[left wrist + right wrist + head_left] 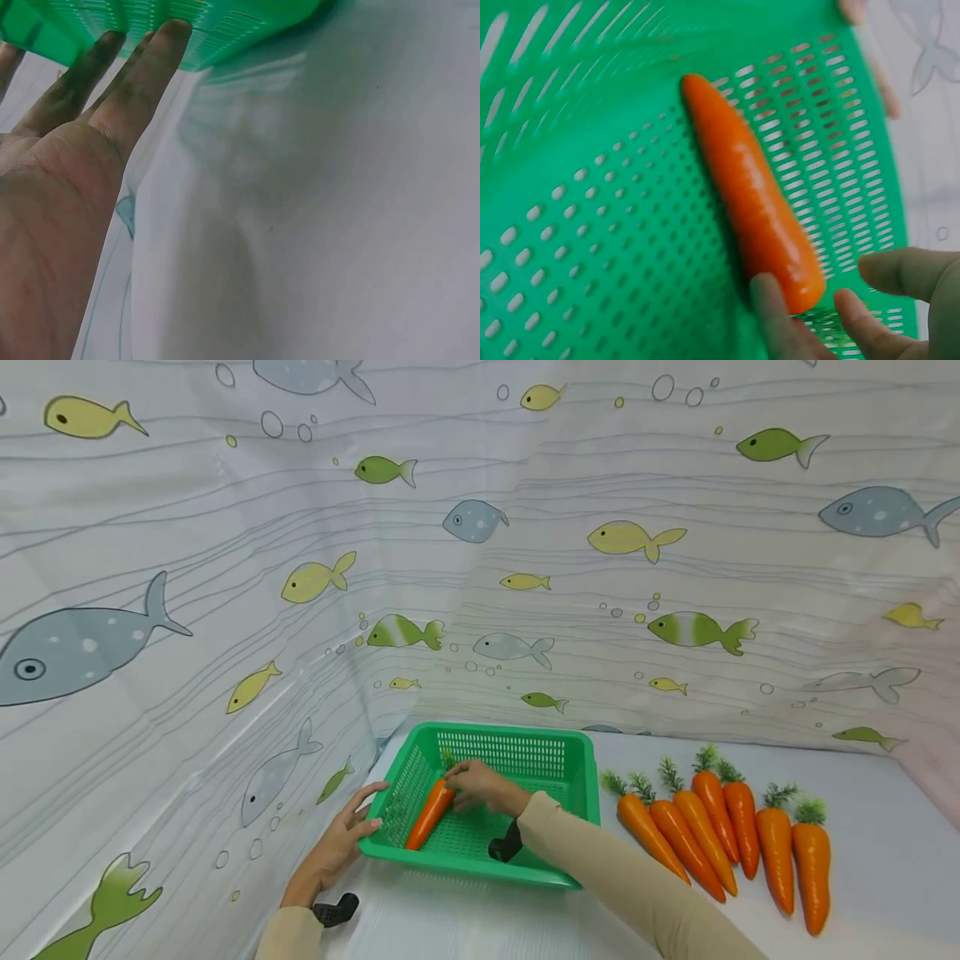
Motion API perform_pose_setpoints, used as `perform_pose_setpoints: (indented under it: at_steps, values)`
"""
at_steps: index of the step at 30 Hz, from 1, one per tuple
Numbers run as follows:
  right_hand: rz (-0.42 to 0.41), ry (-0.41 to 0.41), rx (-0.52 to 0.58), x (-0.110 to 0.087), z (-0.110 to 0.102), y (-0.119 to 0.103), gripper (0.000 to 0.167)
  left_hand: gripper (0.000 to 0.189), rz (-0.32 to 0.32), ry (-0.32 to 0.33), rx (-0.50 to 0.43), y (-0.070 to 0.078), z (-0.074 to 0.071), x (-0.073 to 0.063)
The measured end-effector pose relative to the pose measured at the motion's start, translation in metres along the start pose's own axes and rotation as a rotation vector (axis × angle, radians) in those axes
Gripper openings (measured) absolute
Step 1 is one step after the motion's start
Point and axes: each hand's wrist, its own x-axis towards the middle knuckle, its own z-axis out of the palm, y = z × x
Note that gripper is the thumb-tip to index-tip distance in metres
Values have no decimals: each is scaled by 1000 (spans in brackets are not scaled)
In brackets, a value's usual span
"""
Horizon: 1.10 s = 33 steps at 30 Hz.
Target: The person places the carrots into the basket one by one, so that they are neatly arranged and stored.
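Observation:
A green plastic basket (pixel 480 870) with slotted walls holds one orange carrot (pixel 431 815), which lies along its left side with its leafy top toward the back. Over the carrot's leafy end is my right hand (pixel 480 783). In the right wrist view, one fingertip (pixel 767 294) meets the carrot's thick end, while the other fingers are spread apart beside it. My left hand (pixel 341 843) rests on the basket's left side near the front corner, thumb and a fingertip at the rim. Its straight fingers (pixel 154 67) touch the outer wall in the left wrist view.
Several carrots (pixel 705 835) with green tops lie in a row on the white table (pixel 885 868), right of the basket. A fish-patterned sheet (pixel 585 485) covers the wall behind and to the left, close to my left arm.

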Motion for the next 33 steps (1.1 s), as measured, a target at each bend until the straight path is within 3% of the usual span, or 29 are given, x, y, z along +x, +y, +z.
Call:
perform_pose_setpoints:
  at_steps: [7, 12, 16, 24, 33]
  values:
    - [-48, -29, -8, -19, -20, -28, 31, 66, 60, -46, 7, 2, -3, 2]
    - [-122, -16, -115, -41, -51, -38, 30, 66, 39, -32, 17, 3, -3, 4]
    - [-186, 47, -207, -65, -81, -40, 30, 66, 19, -34, 24, 5, -5, 5]
    - [-262, 165, -238, -109, -136, -46, 36, 66, 51, -38, 32, 9, -9, 9]
    - [-269, 354, -416, -175, -202, -13, 39, 68, 13, -28, 10, 5, -3, 7]
